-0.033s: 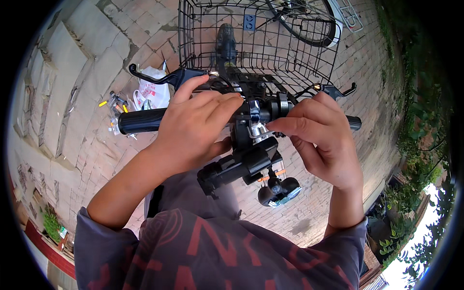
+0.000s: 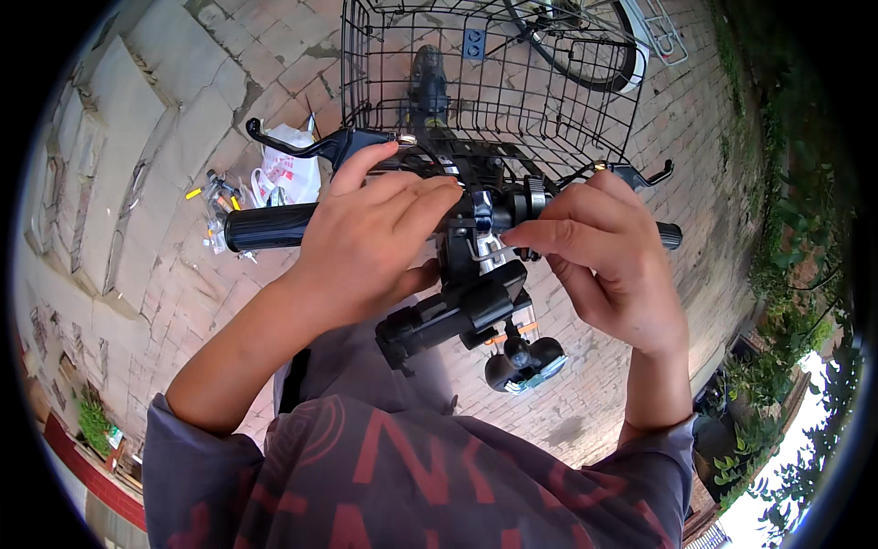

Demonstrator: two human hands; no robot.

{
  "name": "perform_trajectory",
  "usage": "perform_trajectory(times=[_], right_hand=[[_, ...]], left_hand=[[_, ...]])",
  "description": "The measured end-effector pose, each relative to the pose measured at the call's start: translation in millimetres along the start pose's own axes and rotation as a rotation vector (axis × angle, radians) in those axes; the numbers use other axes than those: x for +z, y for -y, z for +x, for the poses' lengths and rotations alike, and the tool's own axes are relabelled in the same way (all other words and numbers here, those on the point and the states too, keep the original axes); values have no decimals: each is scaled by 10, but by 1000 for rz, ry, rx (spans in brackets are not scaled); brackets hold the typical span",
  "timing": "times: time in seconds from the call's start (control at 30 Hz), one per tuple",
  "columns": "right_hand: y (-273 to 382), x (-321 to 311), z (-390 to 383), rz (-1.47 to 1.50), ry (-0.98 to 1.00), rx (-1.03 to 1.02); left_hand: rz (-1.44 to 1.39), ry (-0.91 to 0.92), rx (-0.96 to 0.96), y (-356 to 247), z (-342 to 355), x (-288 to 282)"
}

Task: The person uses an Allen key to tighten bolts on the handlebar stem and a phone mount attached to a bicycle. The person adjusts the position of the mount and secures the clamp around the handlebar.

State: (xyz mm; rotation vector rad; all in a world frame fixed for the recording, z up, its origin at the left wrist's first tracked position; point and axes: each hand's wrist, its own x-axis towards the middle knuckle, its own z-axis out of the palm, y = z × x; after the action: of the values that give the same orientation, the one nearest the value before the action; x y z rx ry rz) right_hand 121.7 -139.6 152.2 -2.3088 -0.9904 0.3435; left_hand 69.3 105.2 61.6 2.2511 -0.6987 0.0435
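In the head view, the left hand (image 2: 361, 224) is half closed about the black mount (image 2: 477, 300) at the middle of the handlebar, fingertips at its upper end and thumb by its left side; how firm the hold is cannot be told. The right hand (image 2: 608, 261) pinches a bent silver key (image 2: 494, 252) between thumb and forefinger, the other fingers loosely curled. The key lies across the mount's upper part, just below the bar; its tip's exact seat is too small to tell.

The left grip (image 2: 270, 229) juts out past the left hand, a brake lever (image 2: 288, 145) ahead of it. Beyond the bar is a wire basket (image 2: 345, 78). A white bag (image 2: 291, 176) and tools (image 2: 220, 194) lie on the paving (image 2: 187, 297).
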Motion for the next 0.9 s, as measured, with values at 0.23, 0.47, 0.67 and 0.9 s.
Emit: perform_trajectory(times=[0.23, 0.47, 0.67, 0.9], right_hand=[[-47, -71, 284, -101, 165, -119], [50, -186, 464, -208, 321, -118], [126, -222, 551, -266, 388, -145], [104, -253, 692, -246, 454, -184]], left_hand=[[-62, -30, -6, 43, -36, 29], [-61, -38, 15, 102, -48, 67], [-41, -25, 29, 113, -47, 70], [-53, -32, 14, 99, -60, 87]])
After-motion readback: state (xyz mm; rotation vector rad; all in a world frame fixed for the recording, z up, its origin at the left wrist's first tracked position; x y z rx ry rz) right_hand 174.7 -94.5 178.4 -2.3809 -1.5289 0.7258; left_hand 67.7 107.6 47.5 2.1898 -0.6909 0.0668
